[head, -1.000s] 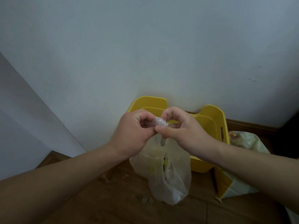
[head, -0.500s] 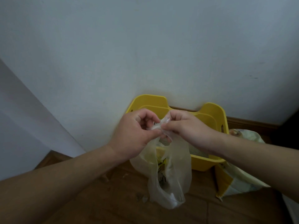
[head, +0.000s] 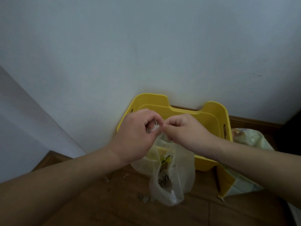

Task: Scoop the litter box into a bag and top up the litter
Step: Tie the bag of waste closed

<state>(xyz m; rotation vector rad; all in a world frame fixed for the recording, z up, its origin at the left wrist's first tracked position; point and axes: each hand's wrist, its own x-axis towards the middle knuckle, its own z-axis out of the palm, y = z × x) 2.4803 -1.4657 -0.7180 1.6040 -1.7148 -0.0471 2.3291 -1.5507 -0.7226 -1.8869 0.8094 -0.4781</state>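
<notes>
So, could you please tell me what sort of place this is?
Probably a corner of a home: a yellow litter box stands on a wooden floor against a plain wall, with a litter sack beside it.

Litter box (head: 211, 107) and sack (head: 241, 186) on wooden floor (head: 114, 203)

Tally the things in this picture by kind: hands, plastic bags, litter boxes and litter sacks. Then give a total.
hands: 2, left hand and right hand, both pinching the bag
clear plastic bag: 1
yellow litter box: 1
litter sack: 1
total: 5
</notes>
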